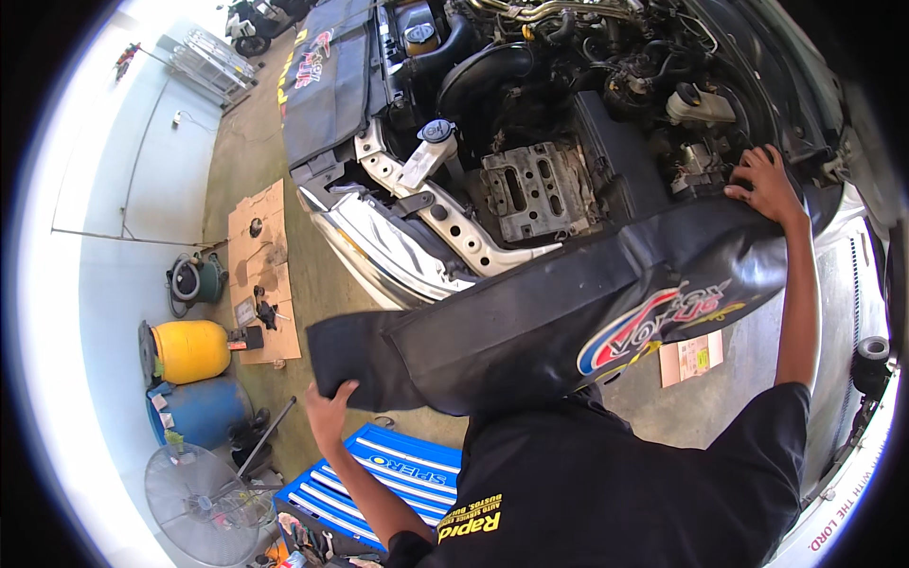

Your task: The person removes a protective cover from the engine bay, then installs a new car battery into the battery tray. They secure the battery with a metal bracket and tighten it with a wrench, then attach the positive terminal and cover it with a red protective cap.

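A black fender cover [511,331] with a coloured print lies along the car's near side, its left end reaching past the front corner. My left hand [329,414] grips that end by its lower corner, thumb on top. At the cover's other end, my right hand [765,185] is curled over its upper edge, beside the engine bay; part of its grip is hidden. Just beyond the cover sits a bare metal battery tray [538,192]. To its left stands a washer reservoir neck with a blue cap [436,131], next to the white headlight [393,241].
Another black cover [327,85] drapes the car's front. On the left are flattened cardboard [256,222] with loose parts, a yellow drum [192,350], a blue drum [201,414] and a fan [199,502]. A blue-topped tool chest [379,473] stands close by my left arm.
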The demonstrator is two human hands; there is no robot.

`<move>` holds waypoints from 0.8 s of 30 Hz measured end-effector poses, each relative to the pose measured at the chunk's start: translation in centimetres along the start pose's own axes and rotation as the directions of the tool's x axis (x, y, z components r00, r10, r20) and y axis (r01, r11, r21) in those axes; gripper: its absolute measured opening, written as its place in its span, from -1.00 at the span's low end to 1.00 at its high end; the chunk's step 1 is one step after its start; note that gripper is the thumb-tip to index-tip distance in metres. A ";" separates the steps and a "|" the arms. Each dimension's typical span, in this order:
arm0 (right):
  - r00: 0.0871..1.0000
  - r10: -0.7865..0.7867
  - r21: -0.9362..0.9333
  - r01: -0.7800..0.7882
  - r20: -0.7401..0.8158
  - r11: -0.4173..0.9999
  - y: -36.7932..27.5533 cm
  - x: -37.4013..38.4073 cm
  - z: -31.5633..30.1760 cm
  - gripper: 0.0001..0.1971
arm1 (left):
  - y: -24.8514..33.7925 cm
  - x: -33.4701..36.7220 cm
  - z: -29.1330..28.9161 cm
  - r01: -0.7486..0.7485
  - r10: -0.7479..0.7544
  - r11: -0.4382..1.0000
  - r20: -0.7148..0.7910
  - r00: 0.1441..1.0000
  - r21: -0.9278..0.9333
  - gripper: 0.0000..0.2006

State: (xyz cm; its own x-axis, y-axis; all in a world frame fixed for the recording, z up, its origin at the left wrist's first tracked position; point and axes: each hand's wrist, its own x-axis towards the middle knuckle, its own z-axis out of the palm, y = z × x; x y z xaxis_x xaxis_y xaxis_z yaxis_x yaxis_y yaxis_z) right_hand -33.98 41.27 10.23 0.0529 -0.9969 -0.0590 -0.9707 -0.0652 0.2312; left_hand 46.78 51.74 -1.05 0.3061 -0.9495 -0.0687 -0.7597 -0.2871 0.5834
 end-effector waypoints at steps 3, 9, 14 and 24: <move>0.978 0.050 -0.042 -0.060 -0.203 0.997 -1.0 0.4 0.8 -0.57 | -2.3 -0.2 -1.2 0.059 -0.050 0.998 -0.360 0.932 0.014 -0.67; 0.956 -0.293 0.663 0.239 -0.030 0.710 -16.1 3.7 -2.7 -0.65 | -1.8 4.4 -10.8 -0.072 0.215 0.974 -0.763 0.610 0.217 -0.42; 0.932 -0.262 0.518 0.100 0.250 0.850 -16.9 5.6 1.0 -0.76 | -1.8 8.6 -24.7 -0.075 0.484 0.843 -0.693 0.535 0.532 -0.45; 0.940 -0.323 0.601 0.198 0.106 0.774 -21.7 4.9 -2.8 -0.57 | 10.1 12.3 -26.0 -0.482 0.726 0.686 -0.473 0.500 0.545 -0.26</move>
State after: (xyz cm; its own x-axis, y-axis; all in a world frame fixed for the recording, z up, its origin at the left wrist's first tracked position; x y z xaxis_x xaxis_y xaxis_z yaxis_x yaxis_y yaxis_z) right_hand -11.99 37.71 7.60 0.3384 -0.9116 -0.2334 -0.8818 -0.2206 -0.4168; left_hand 57.81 40.42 25.04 -0.1275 -0.6230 0.7717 -0.9815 0.1916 -0.0075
